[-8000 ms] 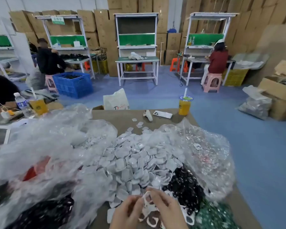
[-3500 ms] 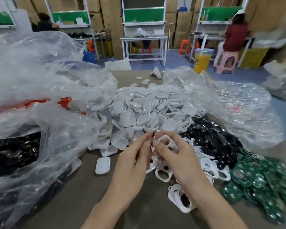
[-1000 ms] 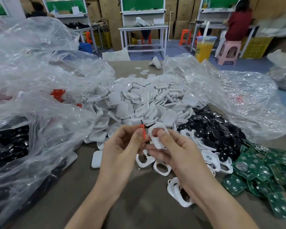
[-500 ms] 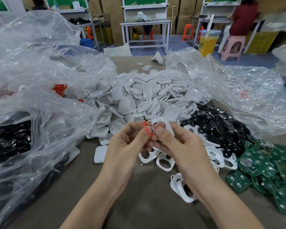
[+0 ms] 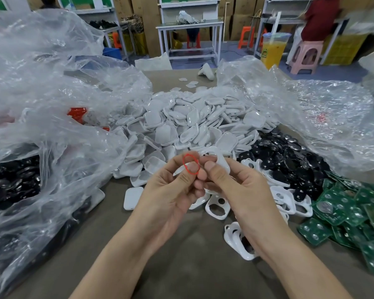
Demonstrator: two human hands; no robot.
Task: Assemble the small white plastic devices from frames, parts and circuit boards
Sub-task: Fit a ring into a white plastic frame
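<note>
On the brown worktop (image 5: 181, 266) the stock is laid in heaps within reach, presumably to spare stretching: a pile of white plastic shells (image 5: 192, 124) at the middle, black round parts (image 5: 289, 156) and green circuit boards (image 5: 343, 212) to the right. Both hands are raised close together above the loose white cut-out frames (image 5: 217, 209) (fingertips touching), likely so that small pieces can be mated under the eye. A white plastic frame (image 5: 219, 156) is gripped in the curled right hand (image 5: 235, 186), and a thin red ring (image 5: 190, 164) is pinched at the fingertips of the left hand (image 5: 171, 190), just beside it.
</note>
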